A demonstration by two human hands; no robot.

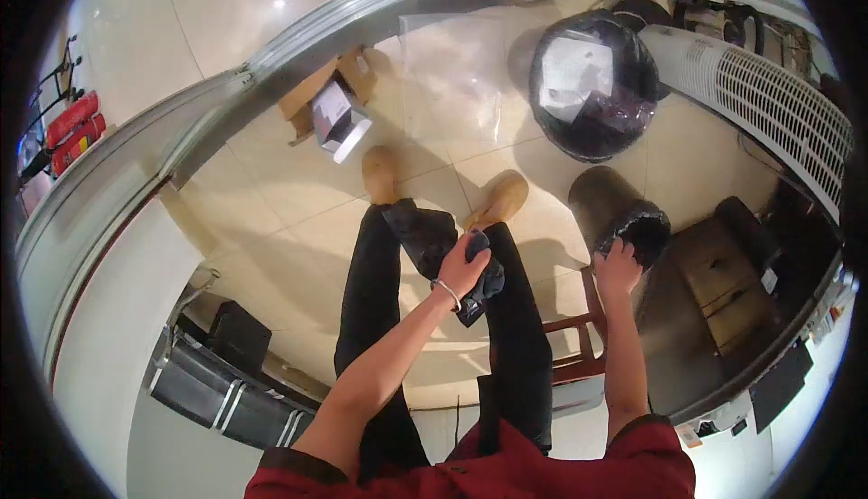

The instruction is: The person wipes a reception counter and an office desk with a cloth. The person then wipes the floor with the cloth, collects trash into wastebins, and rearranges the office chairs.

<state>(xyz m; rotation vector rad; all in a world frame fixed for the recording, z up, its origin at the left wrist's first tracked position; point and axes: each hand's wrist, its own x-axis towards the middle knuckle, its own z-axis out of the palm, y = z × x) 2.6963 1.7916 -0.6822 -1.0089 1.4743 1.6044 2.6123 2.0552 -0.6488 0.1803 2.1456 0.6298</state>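
Note:
My left hand (462, 270) is closed around a crumpled black bundle (423, 235) that hangs between my knees. Whether it is cloth or a plastic bag, I cannot tell. Off to the right, my right hand (618, 268) has its fingers curled at the rim of a dark bin (599, 193) with a black lining (646, 230) round its mouth. The fingertips are partly hidden against the dark rim.
A large black-lined bin (553, 128) holds white packaging. An open carton (340, 117) and a clear plastic sheet (448, 92) lie on the tiled floor. Red chair rails (579, 368) are beside my right leg. A dark desk (687, 345) stands right, a metal door track (298, 33) ahead.

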